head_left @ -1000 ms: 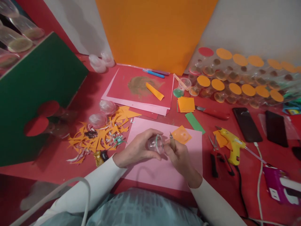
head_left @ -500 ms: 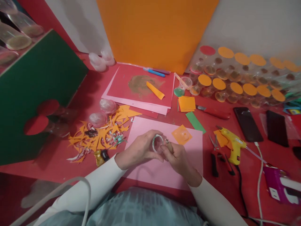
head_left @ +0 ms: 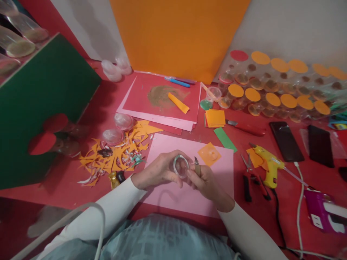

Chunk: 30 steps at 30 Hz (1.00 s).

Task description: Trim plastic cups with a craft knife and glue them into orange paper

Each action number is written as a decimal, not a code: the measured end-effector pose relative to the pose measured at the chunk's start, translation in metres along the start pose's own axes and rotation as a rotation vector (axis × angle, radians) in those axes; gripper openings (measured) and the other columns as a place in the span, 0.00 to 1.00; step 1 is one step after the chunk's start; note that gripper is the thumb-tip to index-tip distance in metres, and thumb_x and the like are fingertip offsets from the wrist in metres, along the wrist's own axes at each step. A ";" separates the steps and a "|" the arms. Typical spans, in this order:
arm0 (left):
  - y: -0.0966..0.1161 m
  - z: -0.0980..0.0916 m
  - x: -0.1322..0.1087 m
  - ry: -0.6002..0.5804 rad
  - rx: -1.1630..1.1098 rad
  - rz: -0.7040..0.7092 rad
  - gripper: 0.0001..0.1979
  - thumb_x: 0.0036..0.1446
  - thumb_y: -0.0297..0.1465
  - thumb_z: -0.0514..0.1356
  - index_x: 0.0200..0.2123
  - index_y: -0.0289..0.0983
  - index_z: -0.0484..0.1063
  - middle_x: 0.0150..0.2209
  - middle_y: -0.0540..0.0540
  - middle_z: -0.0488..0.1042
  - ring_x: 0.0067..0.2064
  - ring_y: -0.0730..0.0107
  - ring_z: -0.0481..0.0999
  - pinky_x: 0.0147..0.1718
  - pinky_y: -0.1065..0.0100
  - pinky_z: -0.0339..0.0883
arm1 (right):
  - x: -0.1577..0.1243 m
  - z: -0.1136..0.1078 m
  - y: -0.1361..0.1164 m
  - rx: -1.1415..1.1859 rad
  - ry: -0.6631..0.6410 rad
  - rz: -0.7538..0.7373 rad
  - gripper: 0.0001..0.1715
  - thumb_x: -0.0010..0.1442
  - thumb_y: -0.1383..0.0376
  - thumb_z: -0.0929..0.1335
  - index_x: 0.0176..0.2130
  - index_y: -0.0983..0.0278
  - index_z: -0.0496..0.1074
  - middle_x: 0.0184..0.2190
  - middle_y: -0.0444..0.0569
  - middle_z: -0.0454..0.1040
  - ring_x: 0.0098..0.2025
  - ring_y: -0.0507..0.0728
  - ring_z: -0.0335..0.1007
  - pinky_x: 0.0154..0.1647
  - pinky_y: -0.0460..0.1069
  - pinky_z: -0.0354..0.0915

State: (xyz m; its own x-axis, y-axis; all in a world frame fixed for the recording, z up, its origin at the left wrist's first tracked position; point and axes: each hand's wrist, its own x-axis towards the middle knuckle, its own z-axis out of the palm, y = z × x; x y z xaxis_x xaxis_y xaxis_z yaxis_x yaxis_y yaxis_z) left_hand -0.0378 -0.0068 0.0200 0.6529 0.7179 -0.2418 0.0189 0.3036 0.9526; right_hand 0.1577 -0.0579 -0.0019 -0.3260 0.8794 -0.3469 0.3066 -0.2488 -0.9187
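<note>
My left hand (head_left: 162,169) is curled around a small clear plastic cup (head_left: 181,167), its open mouth tilted up toward me. A pale greenish-white band lines the cup's rim. My right hand (head_left: 205,182) grips a craft knife (head_left: 197,166) with a slim handle and a short metal tip pointing away from me. Fingers of that hand also touch the cup's right side. Both hands are above a pink sheet (head_left: 173,203). Right of the cup, an orange paper square (head_left: 209,154) lies on the sheet with a clear domed plastic piece on it.
Orange paper scraps (head_left: 116,159) and clear cups (head_left: 113,137) lie at left, by a green board (head_left: 48,94). A yellow glue gun (head_left: 267,164), red-handled pliers (head_left: 251,178) and phones (head_left: 286,141) lie right. Behind stand several orange-topped plastic cup pieces (head_left: 252,94).
The cup has turned slightly in my hands and shifted a little left. The knife's tip has swung upright, away from the rim. My left thumb has moved lower on the cup.
</note>
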 end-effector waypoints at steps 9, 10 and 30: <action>0.002 -0.003 -0.002 0.126 0.141 0.073 0.37 0.37 0.43 0.77 0.50 0.38 0.70 0.43 0.43 0.81 0.42 0.62 0.80 0.43 0.66 0.72 | 0.006 -0.001 -0.010 0.104 0.169 -0.017 0.26 0.64 0.52 0.63 0.19 0.59 0.60 0.14 0.40 0.63 0.17 0.49 0.58 0.20 0.45 0.56; 0.002 -0.004 -0.003 0.142 0.176 0.080 0.38 0.38 0.44 0.77 0.51 0.38 0.69 0.44 0.43 0.81 0.42 0.62 0.81 0.43 0.66 0.73 | 0.006 -0.001 -0.012 0.106 0.228 -0.046 0.26 0.64 0.52 0.62 0.19 0.59 0.59 0.14 0.39 0.62 0.17 0.49 0.57 0.20 0.45 0.56; -0.007 0.004 -0.003 0.229 0.417 0.096 0.37 0.39 0.55 0.72 0.46 0.39 0.67 0.38 0.45 0.81 0.38 0.61 0.81 0.39 0.64 0.73 | 0.006 0.004 -0.008 -0.176 0.167 -0.081 0.26 0.64 0.49 0.60 0.20 0.59 0.55 0.16 0.43 0.64 0.19 0.51 0.58 0.22 0.46 0.54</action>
State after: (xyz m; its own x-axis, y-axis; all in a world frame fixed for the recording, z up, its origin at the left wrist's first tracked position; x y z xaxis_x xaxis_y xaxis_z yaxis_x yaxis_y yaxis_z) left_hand -0.0365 -0.0137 0.0146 0.4843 0.8638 -0.1390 0.2994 -0.0144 0.9540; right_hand 0.1495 -0.0520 0.0028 -0.2084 0.9521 -0.2238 0.4413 -0.1127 -0.8902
